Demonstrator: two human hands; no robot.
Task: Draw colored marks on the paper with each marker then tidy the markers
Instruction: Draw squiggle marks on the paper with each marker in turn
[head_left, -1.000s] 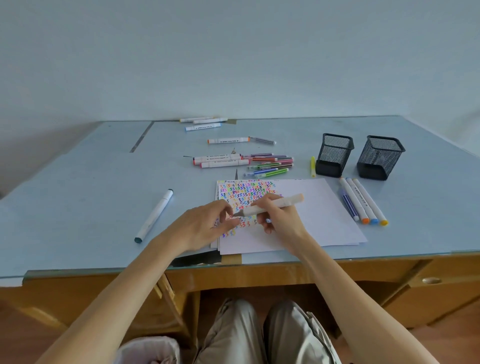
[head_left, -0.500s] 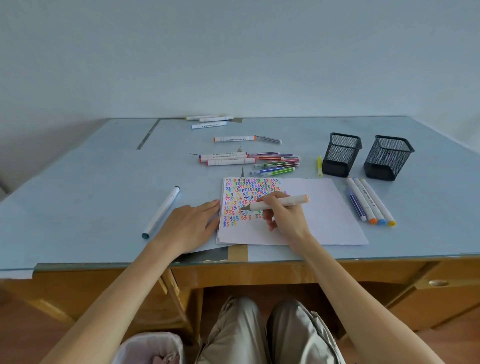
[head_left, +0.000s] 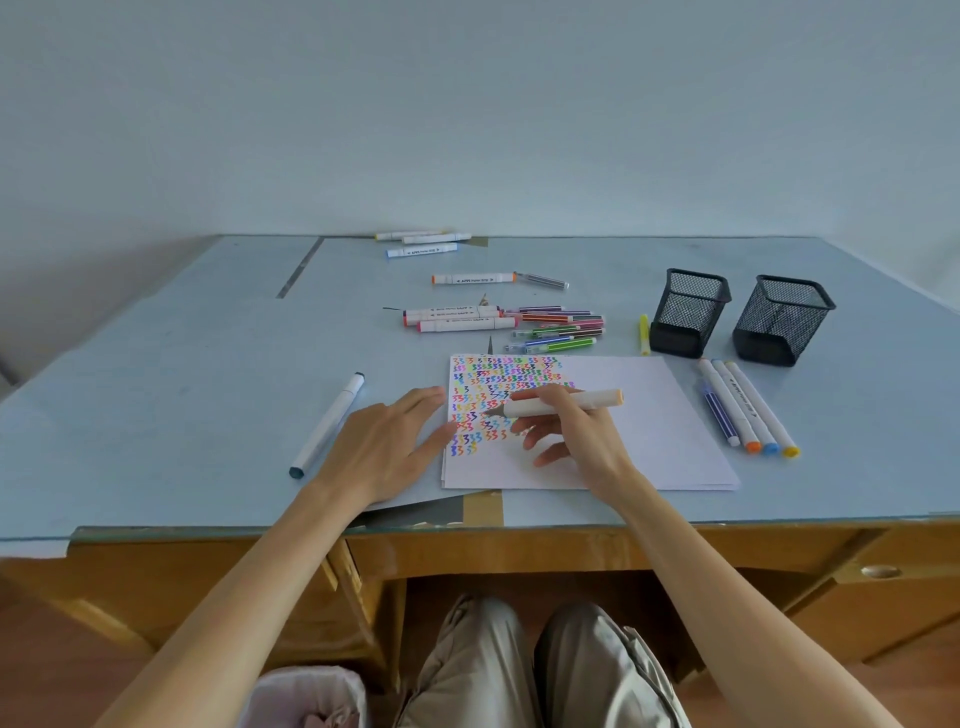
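Note:
The white paper (head_left: 654, 426) lies on the blue desk, its left part filled with rows of coloured squiggles. My right hand (head_left: 582, 441) holds a pale marker (head_left: 566, 404) with its uncapped tip touching the squiggles near the sheet's left side. My left hand (head_left: 384, 441) lies flat, fingers spread, pressing the paper's left edge. A white marker with a blue-grey cap (head_left: 327, 423) lies left of that hand. Several markers (head_left: 745, 405) lie right of the paper, and a pile of thin coloured pens (head_left: 558, 327) with white markers (head_left: 457, 318) lies behind it.
Two black mesh pen cups (head_left: 688, 312) (head_left: 782, 319) stand at the back right, with a yellow pen (head_left: 644, 335) beside the left one. More markers (head_left: 421, 243) (head_left: 472, 279) lie near the far edge. A bin (head_left: 306, 696) sits below the desk by my knees.
My left hand slid off the marker tip area and settled flat at the paper's left edge. My right hand brought the marker tip down onto the squiggled part of the sheet.

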